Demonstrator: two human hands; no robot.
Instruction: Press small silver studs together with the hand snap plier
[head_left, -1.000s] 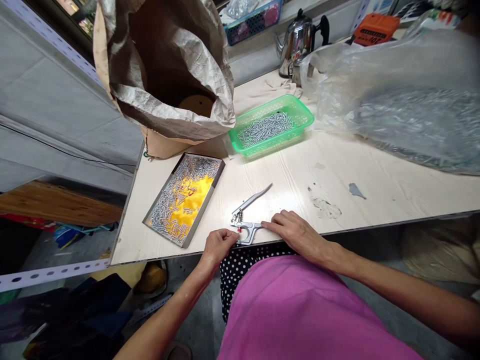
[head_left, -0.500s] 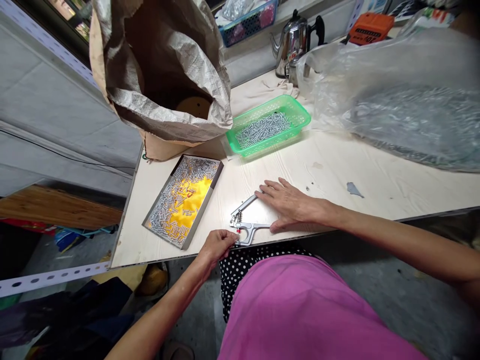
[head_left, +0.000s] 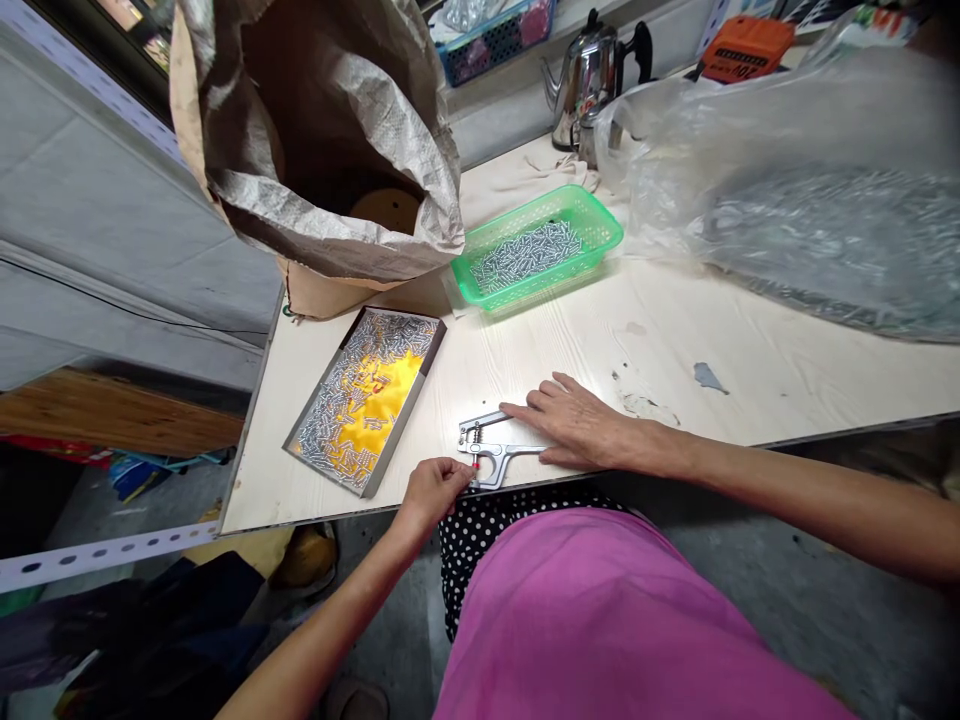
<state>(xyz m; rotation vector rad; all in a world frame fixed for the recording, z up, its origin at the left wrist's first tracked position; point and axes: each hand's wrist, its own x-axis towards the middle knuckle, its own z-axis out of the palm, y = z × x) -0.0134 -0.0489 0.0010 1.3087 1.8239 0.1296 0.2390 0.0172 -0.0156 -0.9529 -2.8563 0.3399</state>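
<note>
Silver hand-press pliers (head_left: 501,462) lie at the table's front edge, their handles pointing right. My right hand (head_left: 576,425) is around the handles, fingers on the upper one and thumb at the lower one. Near the jaw, on its left, my left hand (head_left: 439,487) pinches with thumb and forefinger; what it holds is too small to make out. A small red piece shows in the jaw just beside those fingertips. Left of the pliers is a shallow tray (head_left: 403,432) with many small silver metal pieces on a yellow bottom.
Behind the tray stands a large open woven sack (head_left: 337,250). A green plastic basket (head_left: 544,285) holds more small metal pieces. At the right lies a clear plastic bag (head_left: 825,220) full of shiny pieces. A metal kettle (head_left: 589,85) and an orange box (head_left: 748,48) are farther back.
My right hand has squeezed the pliers, and the upper handle has come down closer to the lower one. My left hand stays by the jaw, almost unmoved.
</note>
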